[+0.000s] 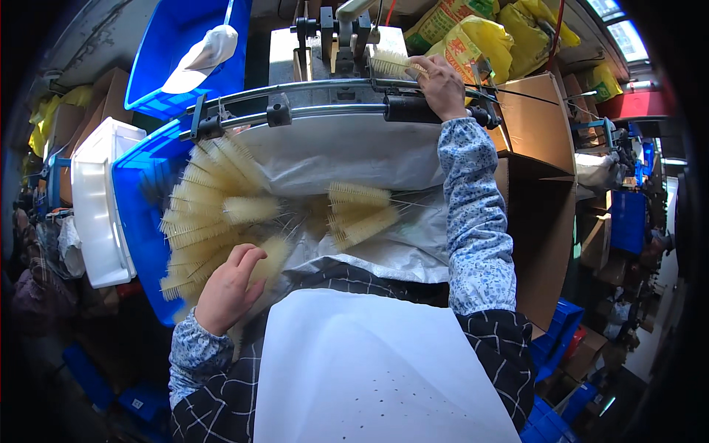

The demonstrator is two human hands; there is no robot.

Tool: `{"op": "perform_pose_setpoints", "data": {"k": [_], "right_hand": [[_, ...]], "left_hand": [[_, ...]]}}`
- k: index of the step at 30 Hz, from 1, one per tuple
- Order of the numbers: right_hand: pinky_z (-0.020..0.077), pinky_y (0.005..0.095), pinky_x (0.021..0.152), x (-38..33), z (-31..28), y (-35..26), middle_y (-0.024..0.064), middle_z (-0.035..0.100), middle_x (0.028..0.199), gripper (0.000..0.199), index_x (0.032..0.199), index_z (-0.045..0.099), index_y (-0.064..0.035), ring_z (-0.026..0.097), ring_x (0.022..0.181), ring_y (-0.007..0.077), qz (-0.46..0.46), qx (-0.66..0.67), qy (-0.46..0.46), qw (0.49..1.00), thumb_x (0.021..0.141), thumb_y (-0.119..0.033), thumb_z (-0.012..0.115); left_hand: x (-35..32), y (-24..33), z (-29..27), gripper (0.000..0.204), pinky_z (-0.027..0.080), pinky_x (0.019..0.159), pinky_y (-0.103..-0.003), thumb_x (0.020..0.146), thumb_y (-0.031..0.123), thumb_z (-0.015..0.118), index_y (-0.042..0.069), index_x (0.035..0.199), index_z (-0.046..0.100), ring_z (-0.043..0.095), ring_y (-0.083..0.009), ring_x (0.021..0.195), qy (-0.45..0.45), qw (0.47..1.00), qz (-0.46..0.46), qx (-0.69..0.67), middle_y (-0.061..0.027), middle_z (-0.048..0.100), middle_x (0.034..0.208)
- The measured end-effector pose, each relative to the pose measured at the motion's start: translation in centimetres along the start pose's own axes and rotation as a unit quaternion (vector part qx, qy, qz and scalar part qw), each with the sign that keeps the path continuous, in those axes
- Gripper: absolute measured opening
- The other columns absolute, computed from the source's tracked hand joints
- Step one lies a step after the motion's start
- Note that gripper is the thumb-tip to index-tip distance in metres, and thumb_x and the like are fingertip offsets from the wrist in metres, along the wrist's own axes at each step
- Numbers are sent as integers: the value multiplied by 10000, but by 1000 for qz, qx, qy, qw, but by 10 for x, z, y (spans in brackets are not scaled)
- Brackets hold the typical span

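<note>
My right hand [442,87], reaching forward to the machine, has its fingers closed on a cream bristle brush [390,63]. The bristles point left, over the machine's metal plate. My left hand [230,289] is at the near left with its thumb apart from its loosely bent fingers; it seems to hold nothing. Just beyond its fingertips lies a single brush [274,255]. A fanned pile of similar brushes [203,214] spreads over the left side, their thin wire stems toward the middle. Several more brushes [358,214] lie on the white plastic sheet [347,151] before me.
Two metal rails [317,111] cross in front of the machine [343,44]. At the left stand blue bins [144,159] and a white tub [103,199]; a white cap [203,60] rests on the far bin. An open cardboard box [539,221] is right, yellow sacks [480,44] behind.
</note>
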State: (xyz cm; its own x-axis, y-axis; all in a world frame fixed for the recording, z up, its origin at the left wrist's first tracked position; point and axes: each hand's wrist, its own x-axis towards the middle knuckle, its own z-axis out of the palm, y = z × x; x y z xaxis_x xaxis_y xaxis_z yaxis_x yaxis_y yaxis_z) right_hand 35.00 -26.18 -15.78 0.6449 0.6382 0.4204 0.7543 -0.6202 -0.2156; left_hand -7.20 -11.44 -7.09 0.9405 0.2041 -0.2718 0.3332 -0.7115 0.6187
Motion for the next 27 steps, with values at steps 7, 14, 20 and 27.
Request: {"op": "perform_pose_setpoints", "data": {"k": [7, 14, 20, 27], "right_hand": [[440, 367, 733, 6, 8, 1, 32, 555, 905, 205, 992, 613, -218, 565, 852, 241, 26, 9, -11, 1000, 812, -307, 576], [445, 371, 728, 7, 9, 3, 24, 554, 914, 208, 1006, 610, -237, 564, 862, 228, -5, 20, 1, 1000, 807, -292, 585], [331, 401, 867, 23, 23, 15, -4, 546, 997, 225, 1049, 585, -297, 553, 918, 191, -61, -32, 10, 998, 834, -238, 553], [232, 489, 970, 33, 35, 18, -12, 522, 1087, 377, 1083, 560, -306, 558, 971, 173, -40, -87, -43, 994, 864, -68, 367]], "left_hand": [[6, 0, -22, 265, 440, 676, -261, 644, -24, 595, 17, 891, 510, 516, -181, 698, 120, 986, 4, -119, -81, 517, 863], [3, 4, -33, 271, 422, 746, -217, 719, -18, 599, -19, 967, 490, 522, -108, 834, 163, 949, -16, -269, -52, 498, 905], [7, 7, -30, 286, 420, 760, -223, 712, -25, 601, -18, 974, 486, 517, -115, 842, 157, 950, 6, -270, -58, 487, 933], [10, 13, -26, 296, 418, 754, -221, 696, -44, 596, -16, 969, 485, 515, -115, 828, 140, 952, 21, -272, -57, 484, 917]]}}
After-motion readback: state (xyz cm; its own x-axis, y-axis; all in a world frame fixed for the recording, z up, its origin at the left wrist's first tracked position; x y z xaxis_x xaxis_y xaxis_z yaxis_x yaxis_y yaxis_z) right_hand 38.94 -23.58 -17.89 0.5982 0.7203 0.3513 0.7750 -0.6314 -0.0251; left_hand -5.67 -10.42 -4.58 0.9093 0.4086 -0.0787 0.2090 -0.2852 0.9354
